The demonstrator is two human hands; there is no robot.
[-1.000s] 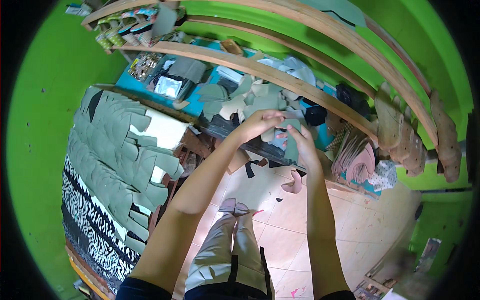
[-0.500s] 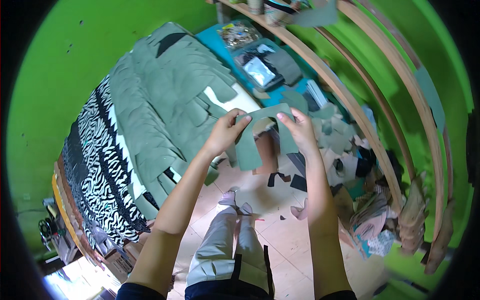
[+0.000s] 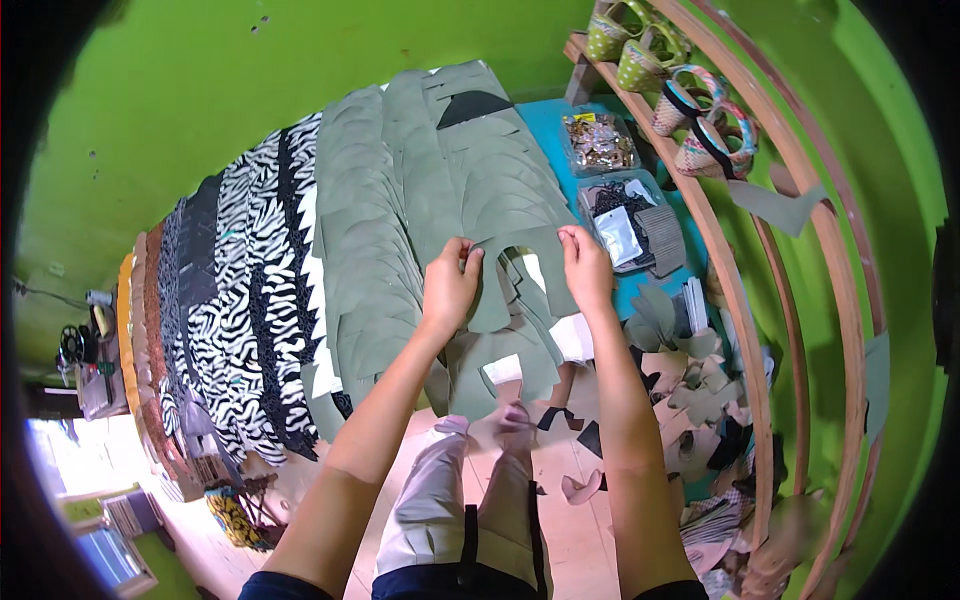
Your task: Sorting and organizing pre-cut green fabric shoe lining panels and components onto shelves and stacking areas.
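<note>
A grey-green U-shaped cut-out piece (image 3: pixel 491 303), seemingly sheet material, is stretched between my hands, its arch at the top. My left hand (image 3: pixel 452 284) pinches its left upper edge between thumb and fingers. On the right upper corner, my right hand (image 3: pixel 586 270) has its fingers closed. Behind and beneath the piece lie long overlapping rows of similar grey-green pieces (image 3: pixel 375 225). A black piece (image 3: pixel 482 108) rests on the far end of those rows.
Left of the green rows are zebra-patterned pieces (image 3: pixel 235 310). A tub of shiny small parts (image 3: pixel 600 142) and a tub with a silver packet (image 3: pixel 620 235) stand on a teal surface. At right, a wooden rack (image 3: pixel 715 225) holds small woven baskets (image 3: pixel 640 68); scraps (image 3: pixel 690 390) lie below.
My view has shifted; the rows of pieces now lie more directly behind my hands, and the rack's baskets show. Both hands still hold the U-shaped piece, which now overlaps the rows.
</note>
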